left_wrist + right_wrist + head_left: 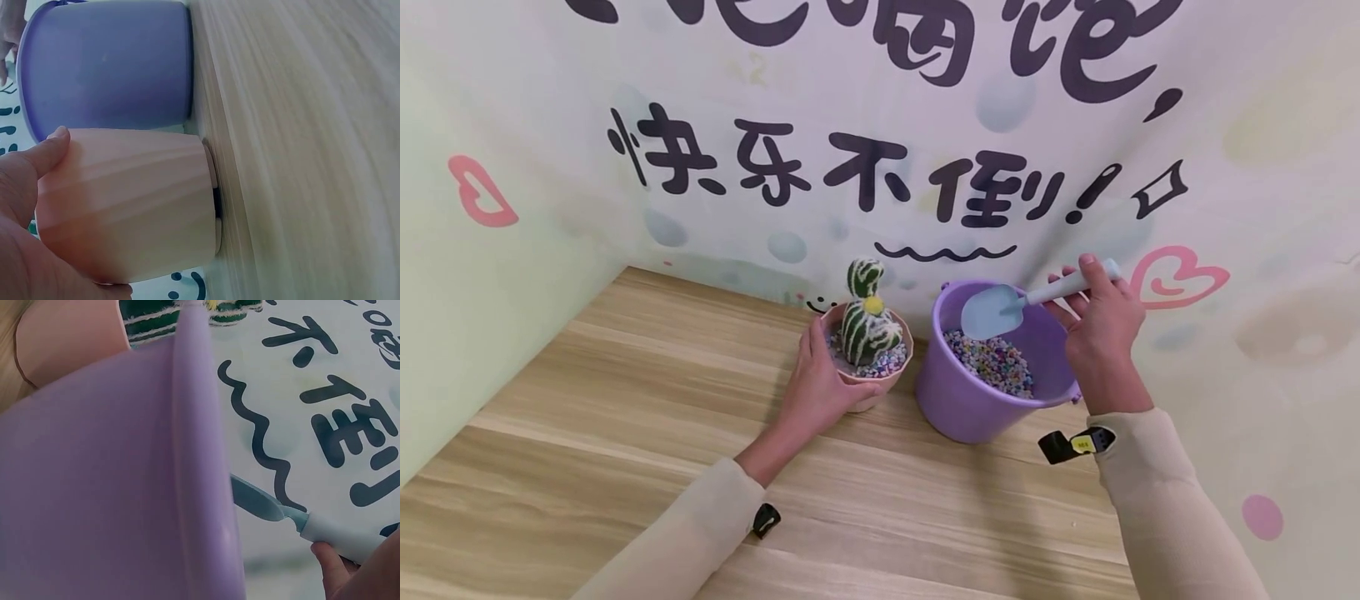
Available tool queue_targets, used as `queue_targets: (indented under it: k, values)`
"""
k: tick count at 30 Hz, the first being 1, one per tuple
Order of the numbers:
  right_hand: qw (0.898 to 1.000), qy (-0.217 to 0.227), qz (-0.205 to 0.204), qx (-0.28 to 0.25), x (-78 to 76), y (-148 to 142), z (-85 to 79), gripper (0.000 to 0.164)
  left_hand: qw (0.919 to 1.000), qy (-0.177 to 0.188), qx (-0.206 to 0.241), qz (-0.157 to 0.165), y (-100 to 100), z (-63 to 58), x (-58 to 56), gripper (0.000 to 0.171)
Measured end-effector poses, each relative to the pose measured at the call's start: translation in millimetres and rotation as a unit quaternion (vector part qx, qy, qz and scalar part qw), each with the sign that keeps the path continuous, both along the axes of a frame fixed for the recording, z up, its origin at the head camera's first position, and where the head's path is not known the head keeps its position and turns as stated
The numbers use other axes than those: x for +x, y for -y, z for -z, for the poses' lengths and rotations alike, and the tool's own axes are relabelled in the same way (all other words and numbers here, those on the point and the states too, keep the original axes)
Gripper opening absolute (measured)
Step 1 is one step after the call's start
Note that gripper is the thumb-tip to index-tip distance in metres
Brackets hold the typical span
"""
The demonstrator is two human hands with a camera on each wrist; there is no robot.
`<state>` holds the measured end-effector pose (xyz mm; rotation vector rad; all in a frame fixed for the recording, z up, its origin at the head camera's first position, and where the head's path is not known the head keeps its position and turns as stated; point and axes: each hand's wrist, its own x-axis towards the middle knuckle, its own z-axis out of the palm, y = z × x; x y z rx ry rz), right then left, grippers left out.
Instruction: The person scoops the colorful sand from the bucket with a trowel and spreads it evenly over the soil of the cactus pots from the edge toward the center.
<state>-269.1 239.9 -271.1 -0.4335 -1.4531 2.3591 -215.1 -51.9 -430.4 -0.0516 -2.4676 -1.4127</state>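
Observation:
My left hand [816,387] grips a pink flowerpot [131,206], its thumb and fingers spread on opposite sides near the rim. In the pot stands a fuzzy green-and-white striped cactus [859,333] with a yellow flower, and colourful pebbles [891,360] lie around its base. To the right is a purple bucket [962,408], partly filled with multicoloured pebbles [992,362]. My right hand [1105,325] holds a small light-blue shovel [992,312] by its pale handle, over the bucket's opening. The shovel's blade overlaps the bucket's inside in the head view.
Pot and bucket stand side by side on a wood-grain tabletop [625,417], near its back edge. Right behind them rises a printed white backdrop [730,225] with dark characters. A pale green wall panel [445,333] borders the table at the left.

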Motion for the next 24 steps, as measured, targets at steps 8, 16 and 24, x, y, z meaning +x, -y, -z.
queue_targets:
  k: [8,16,24]
  values:
    - [1.000,0.008,-0.010,0.009,-8.8,-8.4,4.3,0.049,0.9995,0.013,-0.003,0.030,8.5,-0.7,-4.2,0.131]
    - [0.998,0.011,-0.021,0.050,-14.3,-11.9,4.9,0.042,0.9970,0.041,-0.015,0.063,17.9,-4.3,-8.1,0.131]
    - [0.988,-0.004,-0.023,0.154,-17.8,-12.5,7.8,0.035,0.9965,0.040,-0.004,0.074,17.6,-5.1,-9.7,0.123]
